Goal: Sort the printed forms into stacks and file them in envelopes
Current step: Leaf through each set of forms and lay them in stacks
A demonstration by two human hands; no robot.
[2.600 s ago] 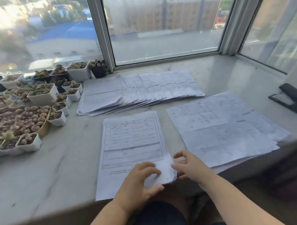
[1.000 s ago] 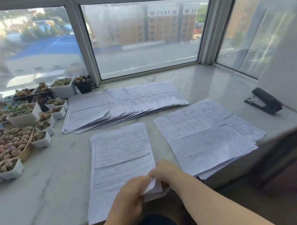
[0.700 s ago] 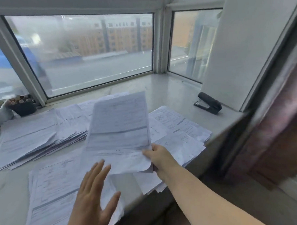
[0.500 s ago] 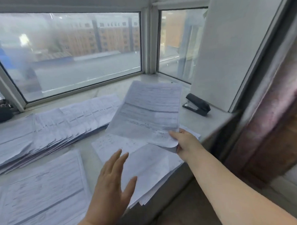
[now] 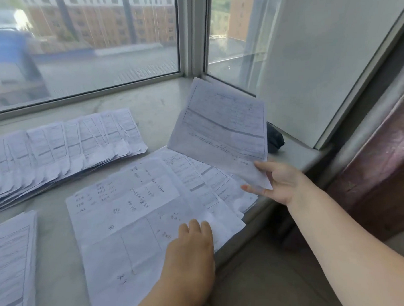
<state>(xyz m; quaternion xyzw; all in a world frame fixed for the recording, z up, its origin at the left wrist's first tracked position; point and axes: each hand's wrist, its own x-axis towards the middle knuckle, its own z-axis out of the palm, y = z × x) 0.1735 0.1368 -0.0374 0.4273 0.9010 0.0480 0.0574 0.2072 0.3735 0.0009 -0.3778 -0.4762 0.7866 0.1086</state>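
Observation:
My right hand (image 5: 278, 182) pinches the lower right corner of a printed form (image 5: 221, 133), held tilted in the air above the right stack of forms (image 5: 138, 208). My left hand (image 5: 189, 250) rests flat with straight fingers on the near edge of that right stack. A long fanned row of forms (image 5: 64, 149) lies further back on the left. At the near left edge sits another stack of forms (image 5: 11, 265), cut off by the frame. No envelope is visible.
The papers lie on a pale marble window sill (image 5: 155, 104) with window glass behind. A black stapler (image 5: 274, 138) sits at the right, partly hidden by the held form. A white panel (image 5: 326, 61) leans at the right; the sill edge drops off just right of the stack.
My right hand lifted one form off the near left stack and carried it right, over the right stack. My left hand let go and came down flat on the right stack. The view swung right.

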